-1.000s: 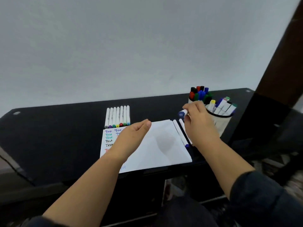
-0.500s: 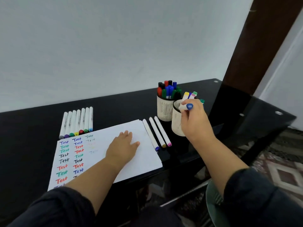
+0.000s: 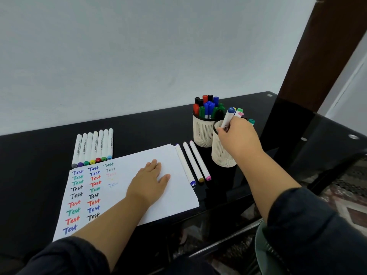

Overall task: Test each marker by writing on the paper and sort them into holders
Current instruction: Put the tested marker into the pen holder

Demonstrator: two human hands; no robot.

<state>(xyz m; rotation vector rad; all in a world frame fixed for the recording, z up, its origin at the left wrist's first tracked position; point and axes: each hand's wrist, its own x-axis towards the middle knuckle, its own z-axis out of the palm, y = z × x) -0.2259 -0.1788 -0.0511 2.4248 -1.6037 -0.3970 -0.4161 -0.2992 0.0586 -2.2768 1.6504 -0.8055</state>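
My right hand (image 3: 237, 138) grips a white marker with a blue cap (image 3: 228, 117), held upright with its lower end inside the near cream holder (image 3: 220, 155). That holder also has several white markers in it. Behind it stands a second cream holder (image 3: 201, 132) full of coloured pens. My left hand (image 3: 151, 180) rests flat on the white paper (image 3: 174, 195), which carries columns of the word "Test" in several colours. Three white markers (image 3: 192, 162) lie just right of the paper. A row of several white markers (image 3: 93, 147) lies above the paper's left corner.
Everything sits on a black glass table (image 3: 39, 155) against a pale wall. A dark wooden post (image 3: 321, 48) rises at the right, and the table's right edge drops off beyond the holders. Patterned floor shows below right.
My right hand has carried the blue-capped marker from above the paper to the near holder and stood it upright in it. My left hand has settled flat on the paper. The camera view shifted right.
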